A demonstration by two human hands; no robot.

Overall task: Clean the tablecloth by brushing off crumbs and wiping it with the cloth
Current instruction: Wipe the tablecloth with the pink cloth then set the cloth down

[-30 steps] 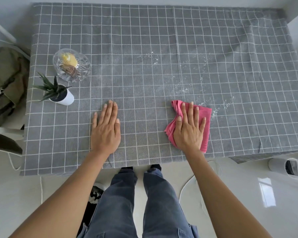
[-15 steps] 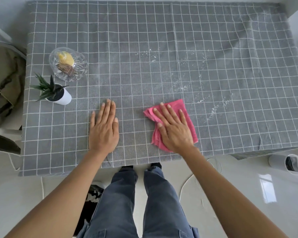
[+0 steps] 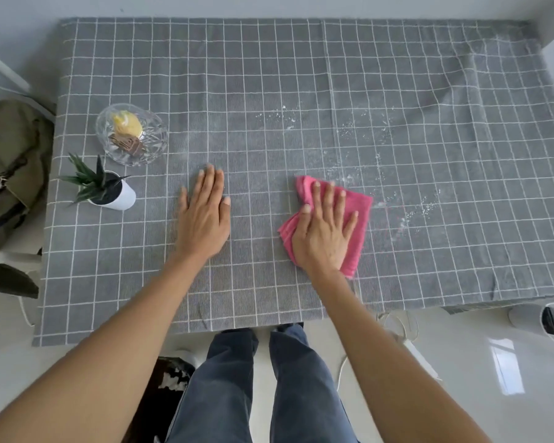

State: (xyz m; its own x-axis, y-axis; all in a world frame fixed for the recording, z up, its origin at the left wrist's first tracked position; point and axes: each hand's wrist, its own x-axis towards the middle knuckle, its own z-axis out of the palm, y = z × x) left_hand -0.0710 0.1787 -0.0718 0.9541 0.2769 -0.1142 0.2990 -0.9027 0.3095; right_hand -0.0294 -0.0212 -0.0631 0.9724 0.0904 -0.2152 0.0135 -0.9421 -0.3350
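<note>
Right hand (image 3: 325, 231) slid rightward, flat with straight fingers pressing pink cloth (image 3: 357, 219), left hand (image 3: 205, 219) flat on tablecloth (image 3: 397, 91)

Arms: bare from the lower frame edge to the wrists — no sleeve in view on either.
Left hand (image 3: 204, 219): bare, no ring, watch or glove; nails short.
Right hand (image 3: 325, 231): bare likewise, nails short and plain.
Legs: dark blue-grey jeans (image 3: 269, 385), loose-cut, creased lengthwise — two separate trouser legs seen from above.
Feet: dark toes show just under the hems.
</note>
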